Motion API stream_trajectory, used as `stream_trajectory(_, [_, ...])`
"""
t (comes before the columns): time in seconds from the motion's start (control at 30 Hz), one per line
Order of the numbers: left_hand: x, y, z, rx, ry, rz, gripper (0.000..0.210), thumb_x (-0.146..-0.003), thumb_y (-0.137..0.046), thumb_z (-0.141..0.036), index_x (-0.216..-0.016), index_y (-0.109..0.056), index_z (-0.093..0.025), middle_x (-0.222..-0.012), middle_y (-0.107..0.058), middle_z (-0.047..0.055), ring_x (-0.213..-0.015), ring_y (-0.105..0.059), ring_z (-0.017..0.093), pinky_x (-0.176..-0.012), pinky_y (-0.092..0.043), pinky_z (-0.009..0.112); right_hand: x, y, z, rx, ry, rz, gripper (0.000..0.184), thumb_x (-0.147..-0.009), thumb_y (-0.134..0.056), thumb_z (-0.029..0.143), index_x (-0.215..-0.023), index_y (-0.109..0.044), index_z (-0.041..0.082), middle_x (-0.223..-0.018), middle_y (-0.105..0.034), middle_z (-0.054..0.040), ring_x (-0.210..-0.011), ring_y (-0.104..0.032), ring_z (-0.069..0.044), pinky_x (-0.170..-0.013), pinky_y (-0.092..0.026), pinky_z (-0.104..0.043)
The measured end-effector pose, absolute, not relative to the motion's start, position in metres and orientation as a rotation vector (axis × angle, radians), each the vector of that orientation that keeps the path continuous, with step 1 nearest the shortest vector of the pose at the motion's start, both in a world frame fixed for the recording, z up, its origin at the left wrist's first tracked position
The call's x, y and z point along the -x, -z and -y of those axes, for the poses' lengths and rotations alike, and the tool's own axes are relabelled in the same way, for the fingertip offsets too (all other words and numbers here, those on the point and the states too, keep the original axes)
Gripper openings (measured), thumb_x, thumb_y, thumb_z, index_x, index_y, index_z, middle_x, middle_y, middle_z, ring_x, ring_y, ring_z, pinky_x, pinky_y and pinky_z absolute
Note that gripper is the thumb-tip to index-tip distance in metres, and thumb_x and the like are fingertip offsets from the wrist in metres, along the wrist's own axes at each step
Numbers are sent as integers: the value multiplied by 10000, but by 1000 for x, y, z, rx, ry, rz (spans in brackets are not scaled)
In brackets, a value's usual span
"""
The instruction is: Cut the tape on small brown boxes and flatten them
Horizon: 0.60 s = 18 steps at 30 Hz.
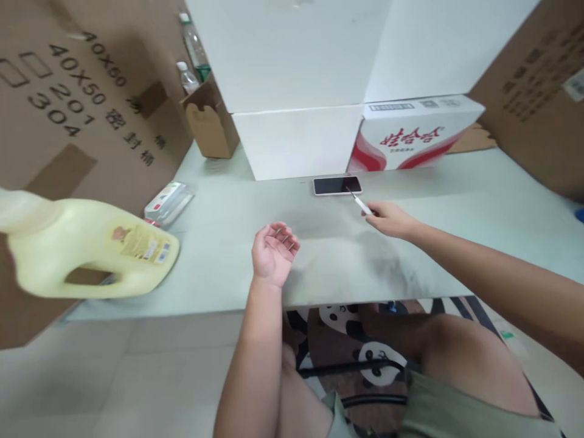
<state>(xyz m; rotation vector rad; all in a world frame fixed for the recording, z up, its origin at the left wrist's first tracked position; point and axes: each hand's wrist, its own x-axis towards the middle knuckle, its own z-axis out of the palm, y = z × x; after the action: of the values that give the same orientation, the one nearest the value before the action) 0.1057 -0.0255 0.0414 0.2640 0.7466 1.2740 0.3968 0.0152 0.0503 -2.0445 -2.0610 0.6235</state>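
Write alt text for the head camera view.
A right hand holds a slim white-handled tool, its tip pointing at a phone on a pale table. The left hand shows its palm, fingers curled; a yellow jug is at far left.

place: seemingly a home | panda-print mat (pixel 331 340) | tiled floor (pixel 173 371) | large brown carton (pixel 141 48) | yellow jug (pixel 91 225)

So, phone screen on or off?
Looks off: the phone lies face up, its screen dark with no lit display; the white tool in the right hand points at it.
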Motion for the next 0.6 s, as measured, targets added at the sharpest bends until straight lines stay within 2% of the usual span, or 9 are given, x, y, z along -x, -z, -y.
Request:
stream_trajectory(0.13, [-82, -45, 28, -195, -1329, -669, 206, -821, -594, -372, -761, -653, -184, -671, -624, -3, -569, -605, 122, -634, -506, 276, -296, -56, -64, 1721, -789, 2170, 143, -823, -451, 214, -857, -590, 213, -814, -661, -27, -746, -608, -175, -674, -460, -270])
stream_trajectory(0.23, [-64, -46, 26, -170, -1352, -636, 202, -824, -583, -369, -769, -651, -187, -673, -615, 1, -570, -591, 123, -649, -503, 279, -214, -60, -109, 1541, -844, 2221, 167, -809, -504, 219, -946, -599, 215, -849, -668, -30, -758, -613, -184, -713, -499, -295])
stream_trajectory(0.37, [-44, -46, 18, -148, -1392, -630, 202, -814, -552, -352, -758, -646, -182, -663, -598, 11, -577, -588, 127, -644, -488, 268, -108, -70, -165, 1287, -706, 2152, 341, -849, -561, 291, -1179, -586, 211, -990, -682, -70, -925, -648, -251, -895, -530, -417])
stream_trajectory(0.43, [-37, -46, 12, -143, -1420, -617, 205, -812, -542, -348, -757, -646, -180, -664, -595, 16, -582, -587, 128, -641, -481, 267, -62, -76, -190, 1170, -711, 2101, 477, -879, -537, 272, -1349, -490, 209, -1040, -675, -69, -977, -669, -262, -947, -527, -462])
stream_trajectory(0.5, [-32, -46, 9, -148, -1438, -598, 206, -813, -541, -350, -760, -645, -179, -670, -592, 18, -585, -580, 127, -647, -481, 272, -28, -78, -211, 1187, -734, 2075, 584, -874, -544, 225, -1437, -391, 189, -1062, -664, -81, -995, -686, -277, -954, -533, -487])
stream_trajectory(0.6, [-29, -45, 8, -170, -1442, -578, 209, -814, -546, -355, -769, -647, -178, -680, -590, 21, -594, -581, 128, -658, -484, 281, -8, -76, -235, 1263, -654, 2083, 509, -834, -594, 182, -1326, -469, 139, -1058, -656, -134, -1033, -684, -339, -954, -535, -537])
